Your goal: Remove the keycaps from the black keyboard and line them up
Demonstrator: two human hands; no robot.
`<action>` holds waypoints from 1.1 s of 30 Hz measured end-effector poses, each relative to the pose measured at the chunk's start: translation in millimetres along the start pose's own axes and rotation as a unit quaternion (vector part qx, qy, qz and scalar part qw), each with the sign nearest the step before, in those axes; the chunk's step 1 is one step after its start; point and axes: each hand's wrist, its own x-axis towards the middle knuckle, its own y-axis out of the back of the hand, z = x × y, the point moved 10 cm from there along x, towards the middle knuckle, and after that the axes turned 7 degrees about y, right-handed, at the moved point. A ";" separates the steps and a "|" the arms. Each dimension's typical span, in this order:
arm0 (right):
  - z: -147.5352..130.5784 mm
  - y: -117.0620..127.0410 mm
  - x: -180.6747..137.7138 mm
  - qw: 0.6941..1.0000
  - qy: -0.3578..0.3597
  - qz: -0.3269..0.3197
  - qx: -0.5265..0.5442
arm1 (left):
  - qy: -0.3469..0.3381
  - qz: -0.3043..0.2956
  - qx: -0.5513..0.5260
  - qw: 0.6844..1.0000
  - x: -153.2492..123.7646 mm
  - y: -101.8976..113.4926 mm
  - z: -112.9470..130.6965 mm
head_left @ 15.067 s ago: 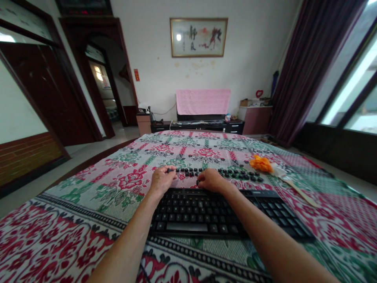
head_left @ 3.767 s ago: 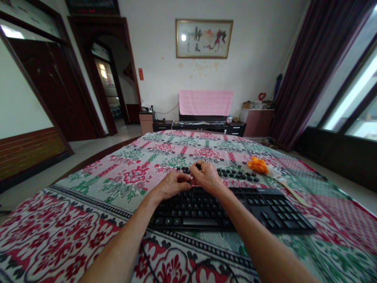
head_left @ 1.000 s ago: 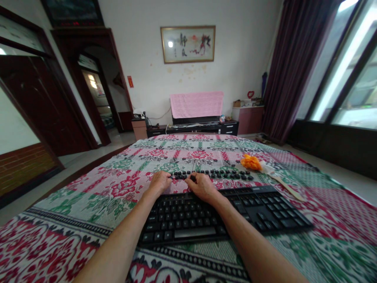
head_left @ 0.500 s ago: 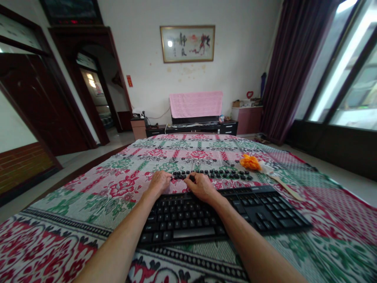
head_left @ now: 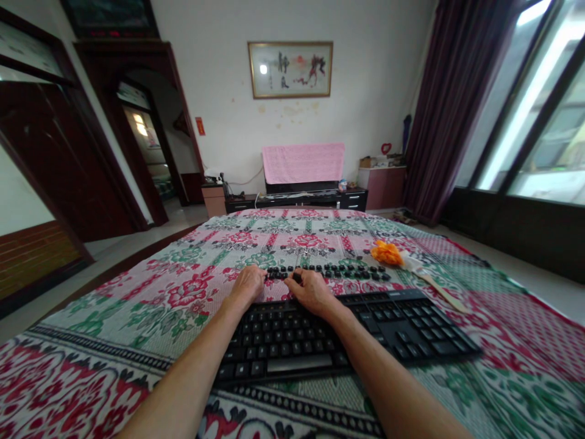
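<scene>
A black keyboard (head_left: 292,347) lies on the patterned cloth right in front of me, partly covered by my forearms. Beyond it, small black keycaps (head_left: 351,271) are laid out in rows. My right hand (head_left: 314,289) is closed over the near side of these rows, pinching a black keycap (head_left: 297,277) between thumb and fingers. At the rows' left end rests my left hand (head_left: 249,283), its fingers bent together against the nearest keycaps; whatever its fingertips hold is hidden.
To the right of the keycaps lie an orange cloth flower (head_left: 386,252) and a pale flat stick (head_left: 443,292) with a white end. The floral tablecloth (head_left: 183,292) covers the table. Against the far wall, a pink towel (head_left: 303,163) drapes over a screen on a low black cabinet (head_left: 354,199).
Both hands keep nearly the same place and grip. The whole view has shifted very slightly; the keyboard and keycaps lie as before.
</scene>
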 end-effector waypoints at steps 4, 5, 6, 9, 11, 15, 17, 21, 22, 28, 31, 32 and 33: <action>1.7 -1.2 0.4 1.000 -0.002 -0.004 -0.006 | 0.001 0.006 -0.004 1.000 1.4 -2.3 -2.5; 2.1 -1.5 0.5 1.000 -0.004 -0.006 -0.005 | 0.003 0.008 -0.008 1.000 1.8 -2.3 -3.5; 2.5 -1.8 0.4 1.000 -0.007 -0.008 -0.005 | 0.005 0.010 -0.011 1.000 2.2 -2.2 -4.2; 3.4 -2.5 0.0 1.000 -0.013 -0.011 -0.006 | 0.005 0.015 -0.016 1.000 2.2 -0.2 -4.2; 3.0 -2.7 0.0 1.000 -0.008 -0.010 -0.008 | -0.002 0.017 -0.020 1.000 0.7 2.4 -2.4; 2.7 -2.2 0.4 1.000 0.000 -0.006 -0.009 | -0.009 0.033 -0.056 0.998 -3.5 11.4 -1.1; 2.7 -1.6 0.8 1.000 -0.003 -0.007 -0.011 | 0.001 0.040 -0.077 0.996 -4.3 14.5 -3.7; 1.1 0.4 1.9 1.000 -0.011 -0.009 -0.012 | 0.026 0.034 -0.099 0.994 -3.4 14.7 -10.0; 0.2 1.2 2.1 1.000 -0.010 -0.008 -0.012 | 0.030 0.032 -0.101 0.994 -3.1 14.6 -11.0; -3.5 5.5 2.8 1.000 -0.001 -0.008 -0.010 | 0.036 0.021 -0.089 0.995 -3.6 15.3 -13.5; -5.2 7.2 3.6 1.000 -0.004 -0.015 -0.005 | 0.034 0.018 -0.085 0.996 -6.2 20.2 -14.7; -6.2 7.8 3.9 1.000 -0.005 -0.017 -0.002 | 0.031 0.016 -0.086 0.996 -7.8 22.9 -14.6; -7.7 8.2 4.2 1.000 -0.004 -0.019 0.001 | 0.026 0.011 -0.088 0.996 -9.7 25.5 -14.1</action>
